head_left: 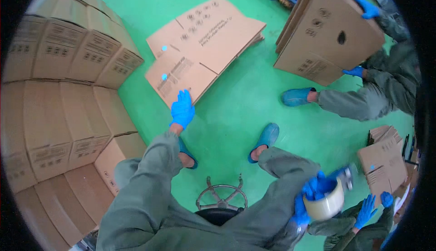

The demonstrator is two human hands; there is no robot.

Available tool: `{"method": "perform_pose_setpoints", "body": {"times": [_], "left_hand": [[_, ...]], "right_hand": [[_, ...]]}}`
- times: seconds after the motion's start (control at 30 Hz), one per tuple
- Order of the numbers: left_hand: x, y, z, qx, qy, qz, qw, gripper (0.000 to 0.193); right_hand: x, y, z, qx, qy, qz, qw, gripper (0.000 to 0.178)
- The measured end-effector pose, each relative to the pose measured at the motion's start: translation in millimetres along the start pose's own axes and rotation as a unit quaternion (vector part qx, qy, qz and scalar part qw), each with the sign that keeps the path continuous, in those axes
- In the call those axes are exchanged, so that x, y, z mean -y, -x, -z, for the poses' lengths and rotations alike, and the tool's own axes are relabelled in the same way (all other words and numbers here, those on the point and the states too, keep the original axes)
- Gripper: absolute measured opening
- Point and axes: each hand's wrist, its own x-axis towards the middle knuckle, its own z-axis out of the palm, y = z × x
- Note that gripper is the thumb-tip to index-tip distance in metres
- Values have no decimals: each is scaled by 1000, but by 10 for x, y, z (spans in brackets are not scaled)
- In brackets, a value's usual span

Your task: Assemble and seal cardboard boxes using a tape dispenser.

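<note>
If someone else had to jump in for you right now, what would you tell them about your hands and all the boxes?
Left hand: blue glove, open, stretched toward the stack of flattened brown cardboard boxes on the green floor; whether it touches the near edge is unclear.
Right hand: blue glove, gripping a blue tape dispenser with a clear tape roll beside the right knee.
Done: taped-up brown cartons stand stacked in a wall on the left.
Left: the flat boxes are neither folded nor taped.
Nearby: a co-worker's gloved hands hold up a large flat box at upper right.
</note>
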Motion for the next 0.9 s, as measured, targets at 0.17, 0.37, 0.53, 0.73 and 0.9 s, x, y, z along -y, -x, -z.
{"method": "perform_pose_setpoints", "body": {"times": [0.17,0.37,0.53,0.73,0.9], "left_hand": [[247,124,2224,96,139,9,986,41],[820,1140,3648,183,514,91,833,41],[961,1772,3895,95,565,159,804,43],[925,1971,3469,89,526,94,840,33],[-376,2397,2766,118,305,-7,945,39]], "right_hand": [[-158,222,212,-86,-30,88,992,49],[-174,500,589,12,-22,67,997,53],[-126,603,692,7,-59,78,995,56],[-393,900,224,-38,60,126,989,54],[-1018,733,-210,-133,385,91,909,51]]}}
